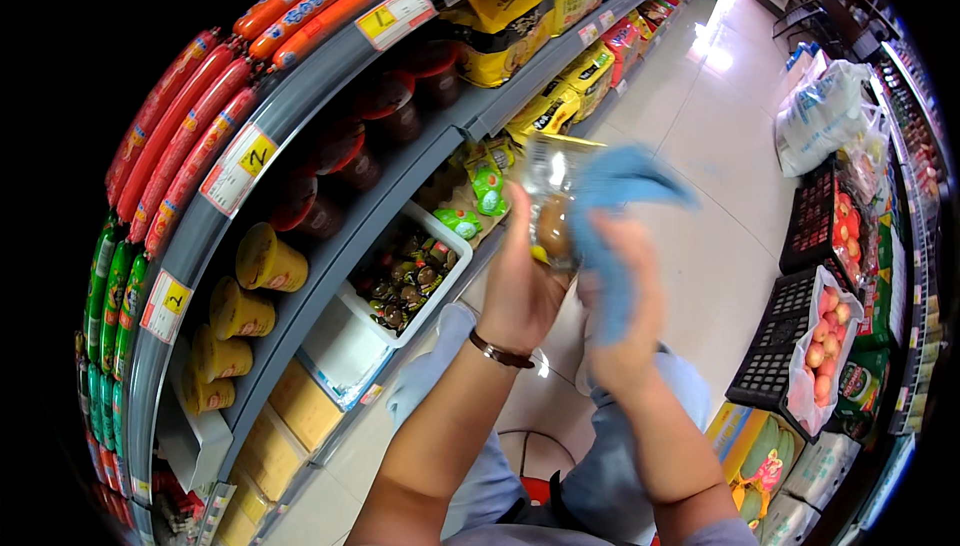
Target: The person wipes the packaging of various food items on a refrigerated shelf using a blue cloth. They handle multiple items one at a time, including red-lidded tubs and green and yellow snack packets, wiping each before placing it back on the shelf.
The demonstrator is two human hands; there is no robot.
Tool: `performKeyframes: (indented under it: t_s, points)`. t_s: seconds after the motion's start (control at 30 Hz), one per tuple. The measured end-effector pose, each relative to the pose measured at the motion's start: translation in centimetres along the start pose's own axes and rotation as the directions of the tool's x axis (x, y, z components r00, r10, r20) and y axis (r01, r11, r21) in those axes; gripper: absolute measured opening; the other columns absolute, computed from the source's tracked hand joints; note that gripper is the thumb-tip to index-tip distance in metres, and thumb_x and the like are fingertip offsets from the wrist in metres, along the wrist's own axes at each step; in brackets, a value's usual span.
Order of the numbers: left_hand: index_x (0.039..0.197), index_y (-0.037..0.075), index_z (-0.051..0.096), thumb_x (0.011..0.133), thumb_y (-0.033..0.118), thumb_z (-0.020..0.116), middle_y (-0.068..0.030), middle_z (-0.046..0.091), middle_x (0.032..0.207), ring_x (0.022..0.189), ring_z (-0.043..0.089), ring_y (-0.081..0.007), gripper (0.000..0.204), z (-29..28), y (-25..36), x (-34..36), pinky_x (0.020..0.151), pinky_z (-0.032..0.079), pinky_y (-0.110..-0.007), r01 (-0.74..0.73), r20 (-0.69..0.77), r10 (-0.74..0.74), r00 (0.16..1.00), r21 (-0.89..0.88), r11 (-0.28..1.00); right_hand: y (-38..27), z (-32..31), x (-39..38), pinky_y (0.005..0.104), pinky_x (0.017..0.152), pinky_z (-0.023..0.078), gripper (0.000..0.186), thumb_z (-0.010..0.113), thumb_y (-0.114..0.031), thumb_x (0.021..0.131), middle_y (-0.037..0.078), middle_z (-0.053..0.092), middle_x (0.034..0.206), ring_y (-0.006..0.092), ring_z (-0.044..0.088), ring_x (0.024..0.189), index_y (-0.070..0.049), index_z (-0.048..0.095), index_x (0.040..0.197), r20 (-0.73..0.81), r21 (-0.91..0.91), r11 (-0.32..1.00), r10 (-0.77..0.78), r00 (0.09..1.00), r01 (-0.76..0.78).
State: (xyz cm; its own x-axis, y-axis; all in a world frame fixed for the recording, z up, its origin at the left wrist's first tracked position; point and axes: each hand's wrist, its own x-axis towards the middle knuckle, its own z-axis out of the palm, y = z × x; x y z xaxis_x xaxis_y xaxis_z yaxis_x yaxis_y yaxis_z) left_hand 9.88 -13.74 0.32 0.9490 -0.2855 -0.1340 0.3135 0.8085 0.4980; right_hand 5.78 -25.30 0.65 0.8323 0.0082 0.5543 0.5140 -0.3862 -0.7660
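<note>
In the middle of the view my left hand (pixel 530 286) grips a clear and silvery package (pixel 553 208) with a brown rounded item inside. My right hand (pixel 625 306) is closed round a blue cloth (pixel 610 196), which lies against the package's right side and is blurred at its loose end. Just left of the package, on the low shelf, are green packets (pixel 485 191) beside a white bin (pixel 455 271) of small dark wrapped items.
Shelves (pixel 360 226) curve along my left with sausages, cups (pixel 265 256) and yellow bags (pixel 505 21). The tiled aisle floor (pixel 705 186) runs ahead. Along the right stand black crates (pixel 760 366) of fruit, white plastic bags (pixel 820 116) and another shelf. My knees are below me.
</note>
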Motion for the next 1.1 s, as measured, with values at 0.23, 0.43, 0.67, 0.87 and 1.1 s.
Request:
performKeyframes:
  t_s: [0.23, 0.43, 0.67, 0.87, 1.1]
  points:
    - [0.125, 0.003, 0.052, 0.104, 0.043, 0.033, -0.0023, 0.058, 0.110, 0.096, 0.054, -0.0071, 0.049, 0.6, -4.8, -1.3, 0.082, 0.044, -0.024, 0.028, -0.062, -0.001, 0.998, 0.440, 0.898, 2.6, -1.0, 2.7, 0.0466, 0.113, 0.020, 0.034, 0.052, -0.005, 0.087, 0.014, 0.059, 0.126, 0.0324, 0.039, 0.135, -0.004, 0.062, 0.120, -0.045, -0.134, 0.985, 0.103, 0.994, -0.109]
    - [0.133, 0.002, 0.043, 0.104, 0.041, 0.033, -0.0074, 0.054, 0.127, 0.114, 0.055, -0.0139, 0.050, 0.9, -4.8, -1.1, 0.099, 0.044, -0.030, 0.050, 0.000, -0.051, 0.999, 0.193, 0.980, 4.8, -2.4, 2.6, 0.0425, 0.111, 0.029, 0.032, 0.048, -0.005, 0.088, 0.014, 0.061, 0.125, 0.0337, 0.040, 0.134, -0.001, 0.062, 0.116, -0.137, 0.223, 0.878, 0.458, 0.878, -0.423]
    - [0.137, 0.008, 0.041, 0.102, 0.045, 0.034, -0.0040, 0.052, 0.132, 0.121, 0.050, -0.0162, 0.052, 0.7, -3.5, -0.2, 0.102, 0.041, -0.036, -0.019, 0.011, 0.018, 1.000, 0.094, 0.995, 3.2, -0.9, 1.9, 0.0432, 0.109, 0.032, 0.034, 0.051, -0.002, 0.087, 0.016, 0.054, 0.135, 0.0370, 0.040, 0.134, -0.003, 0.059, 0.120, -0.187, -0.021, 0.986, 0.159, 0.969, -0.166]
    - [0.136, 0.004, 0.041, 0.100, 0.051, 0.034, -0.0085, 0.054, 0.129, 0.116, 0.055, -0.0209, 0.059, -0.2, 0.0, 0.1, 0.099, 0.044, -0.037, -0.121, -0.135, 0.118, 0.984, -0.008, 0.993, 2.1, 0.2, 0.2, 0.0418, 0.103, 0.038, 0.031, 0.059, -0.003, 0.083, 0.015, 0.060, 0.124, 0.0357, 0.048, 0.126, -0.001, 0.061, 0.114, -0.079, -0.205, 0.977, 0.040, 0.996, -0.056]
    - [0.136, 0.005, 0.042, 0.100, 0.055, 0.029, -0.0123, 0.055, 0.129, 0.119, 0.055, -0.0242, 0.063, 0.7, 1.3, -0.1, 0.096, 0.048, -0.040, -0.213, -0.098, 0.218, 0.971, 0.065, 0.975, 2.8, -0.5, -0.2, 0.0252, 0.083, 0.042, 0.029, 0.055, -0.017, 0.094, 0.003, 0.057, 0.103, 0.0112, 0.051, 0.088, 0.001, 0.062, 0.115, -0.223, 0.445, 0.772, 0.587, 0.778, -0.454]
